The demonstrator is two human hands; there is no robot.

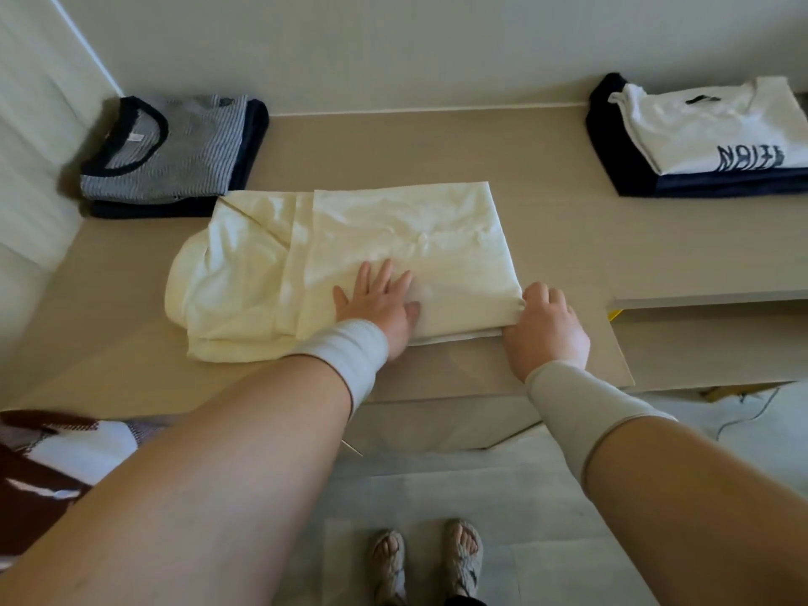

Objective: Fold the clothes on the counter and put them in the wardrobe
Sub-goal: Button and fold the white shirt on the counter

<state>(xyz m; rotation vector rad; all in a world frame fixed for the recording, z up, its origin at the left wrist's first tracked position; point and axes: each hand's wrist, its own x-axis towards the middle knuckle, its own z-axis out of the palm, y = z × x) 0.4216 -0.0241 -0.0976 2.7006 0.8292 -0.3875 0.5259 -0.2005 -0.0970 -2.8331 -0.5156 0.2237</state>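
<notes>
A single wide-angle view, worn on the person's head, looks forward and steeply down over both forearms onto the worktop (437,146). It sits close: the arms fill the lower frame, the person's feet (426,557) show at the bottom edge, and the wall (350,45) behind the worktop closes the top. Straight lines bow toward the edges.

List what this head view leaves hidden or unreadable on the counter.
- Cream garment: its type is unclear; the folds hide its shape, and the left hand covers part of it.
- Right hand: fingertips are tucked under the garment's corner.
- White printed shirt: the print reads upside down and is too blurred to read; the right edge cuts off the stack.
- Dark garments under both stacks: mostly covered.
- Wardrobe: not in view.
</notes>
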